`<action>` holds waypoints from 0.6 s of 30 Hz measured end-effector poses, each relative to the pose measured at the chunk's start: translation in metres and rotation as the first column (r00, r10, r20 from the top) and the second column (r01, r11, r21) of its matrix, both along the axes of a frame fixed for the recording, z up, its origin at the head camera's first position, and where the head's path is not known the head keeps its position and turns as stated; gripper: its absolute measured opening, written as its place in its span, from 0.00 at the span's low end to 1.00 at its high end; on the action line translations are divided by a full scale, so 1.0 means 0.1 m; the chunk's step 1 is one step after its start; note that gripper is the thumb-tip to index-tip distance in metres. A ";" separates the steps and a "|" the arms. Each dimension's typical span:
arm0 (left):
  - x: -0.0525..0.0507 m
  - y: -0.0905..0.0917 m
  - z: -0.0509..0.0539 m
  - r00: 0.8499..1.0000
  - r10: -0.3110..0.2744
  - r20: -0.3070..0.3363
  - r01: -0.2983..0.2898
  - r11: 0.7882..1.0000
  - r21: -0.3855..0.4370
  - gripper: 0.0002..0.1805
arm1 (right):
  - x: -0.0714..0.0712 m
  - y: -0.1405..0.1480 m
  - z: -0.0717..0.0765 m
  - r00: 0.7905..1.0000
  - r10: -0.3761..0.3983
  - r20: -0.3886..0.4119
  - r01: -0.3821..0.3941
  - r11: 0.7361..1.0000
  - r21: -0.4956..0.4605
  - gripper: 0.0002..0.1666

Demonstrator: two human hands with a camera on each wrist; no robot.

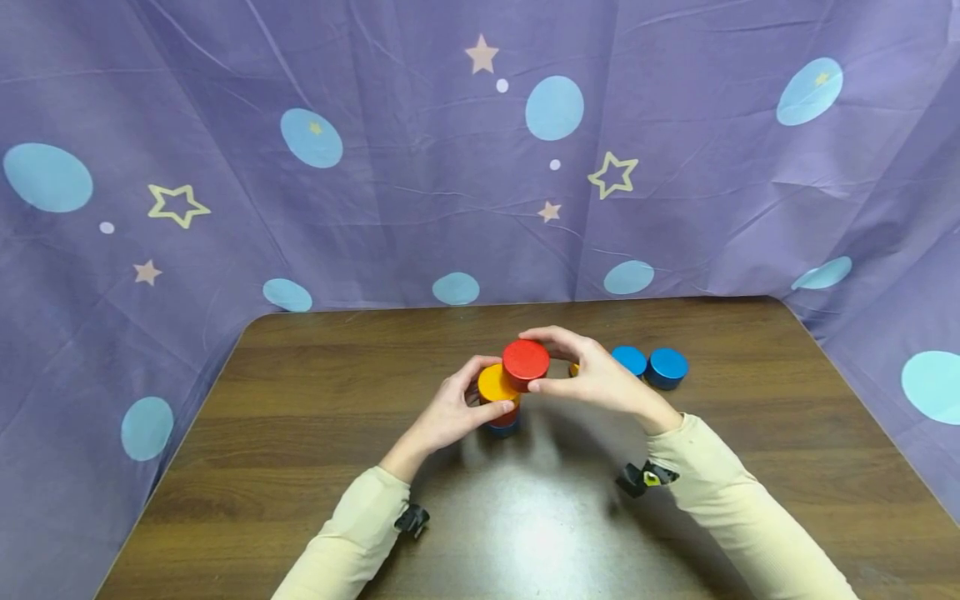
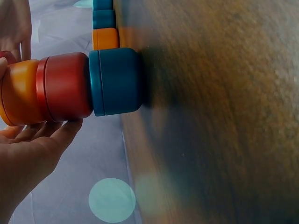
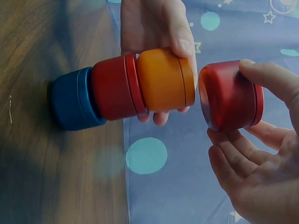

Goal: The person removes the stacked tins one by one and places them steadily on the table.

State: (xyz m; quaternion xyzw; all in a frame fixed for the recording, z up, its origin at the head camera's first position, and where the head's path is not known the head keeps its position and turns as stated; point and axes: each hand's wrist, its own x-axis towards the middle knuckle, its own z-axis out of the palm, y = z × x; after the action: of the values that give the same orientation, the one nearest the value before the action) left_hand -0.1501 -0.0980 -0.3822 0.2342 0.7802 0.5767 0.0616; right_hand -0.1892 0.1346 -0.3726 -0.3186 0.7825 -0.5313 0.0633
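Note:
A stack stands on the table: a blue container [image 3: 77, 100] at the bottom, a red one [image 3: 114, 88] on it and an orange one [image 3: 163, 80] on top. My left hand [image 1: 452, 410] curls round the upper part of the stack, its thumb at the orange container [image 1: 495, 382]. Pinched between thumb and fingers of my right hand [image 1: 600, 377] is a second red container [image 1: 526, 362]. In the right wrist view this red container [image 3: 230, 95] is apart from the orange one, with a narrow gap between them.
Two blue containers [image 1: 628, 360] [image 1: 667, 367] stand behind my right hand, with another orange one [image 1: 573, 369] partly hidden by that hand. The wooden table [image 1: 337, 350] ends at a purple patterned cloth [image 1: 420, 167].

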 end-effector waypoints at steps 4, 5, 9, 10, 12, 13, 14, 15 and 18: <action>0.00 0.00 0.00 1.000 -0.001 0.011 0.001 1.000 -0.001 0.27 | 0.00 0.07 -0.02 1.000 -0.013 0.017 0.012 1.000 0.008 0.35; 0.00 -0.01 0.00 1.000 0.000 0.012 0.000 1.000 -0.002 0.27 | 0.00 0.08 -0.03 1.000 -0.015 0.020 0.015 1.000 0.011 0.35; -0.01 0.00 0.01 1.000 -0.002 0.012 0.002 1.000 0.001 0.27 | 0.01 0.17 -0.05 0.999 -0.031 0.024 0.031 0.999 0.016 0.34; -0.01 0.00 0.01 1.000 -0.003 0.013 0.003 1.000 0.005 0.27 | 0.01 0.19 -0.05 0.999 -0.036 0.022 0.036 0.999 0.018 0.35; -0.01 0.00 0.01 1.000 -0.001 0.013 0.001 1.000 0.011 0.27 | 0.01 0.23 -0.06 0.999 -0.045 0.023 0.044 0.999 0.021 0.34; -0.01 0.00 0.00 1.000 0.000 0.013 0.000 1.000 0.014 0.27 | 0.01 0.25 -0.06 0.998 -0.052 0.023 0.051 0.998 0.025 0.34; -0.01 0.00 0.00 1.000 0.001 0.013 -0.001 1.000 0.018 0.27 | 0.01 0.27 -0.06 0.998 -0.054 0.023 0.053 0.998 0.027 0.34; -0.01 0.00 0.00 1.000 0.002 0.013 -0.002 1.000 0.021 0.27 | 0.00 0.29 -0.07 0.998 -0.057 0.022 0.056 0.998 0.028 0.35; -0.01 0.01 -0.01 1.000 0.000 0.010 -0.001 1.000 0.023 0.27 | 0.00 0.35 -0.09 0.997 -0.071 0.016 0.070 0.997 0.038 0.34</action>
State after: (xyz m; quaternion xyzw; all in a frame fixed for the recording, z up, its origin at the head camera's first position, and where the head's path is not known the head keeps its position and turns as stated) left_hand -0.1515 -0.0974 -0.3830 0.2318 0.7732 0.5870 0.0626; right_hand -0.1894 0.1700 -0.3812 -0.2849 0.8023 -0.5214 0.0572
